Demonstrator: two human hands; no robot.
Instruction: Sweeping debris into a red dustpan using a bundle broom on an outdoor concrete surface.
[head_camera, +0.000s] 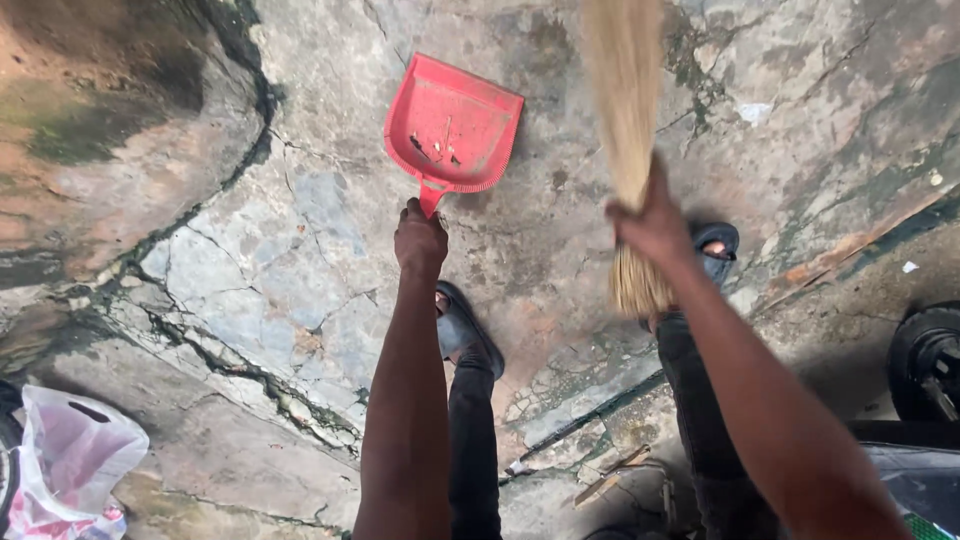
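Left hand (420, 238) is closed round the handle of the red dustpan (452, 128), top centre on cracked concrete (260, 270). Right hand (655, 222) fist-grips the straw broom (628, 110), bristle tips cut off up top. Debris inside the pan's too small to identify.

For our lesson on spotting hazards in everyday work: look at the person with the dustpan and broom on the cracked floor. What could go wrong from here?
1. The red dustpan, held by its handle in the left hand, already carries bits of debris; tilting it might spill them.
2. The cracked concrete floor is uneven, so dirt may slip under the pan's edge.
3. The broom in the right hand could flick dust about.
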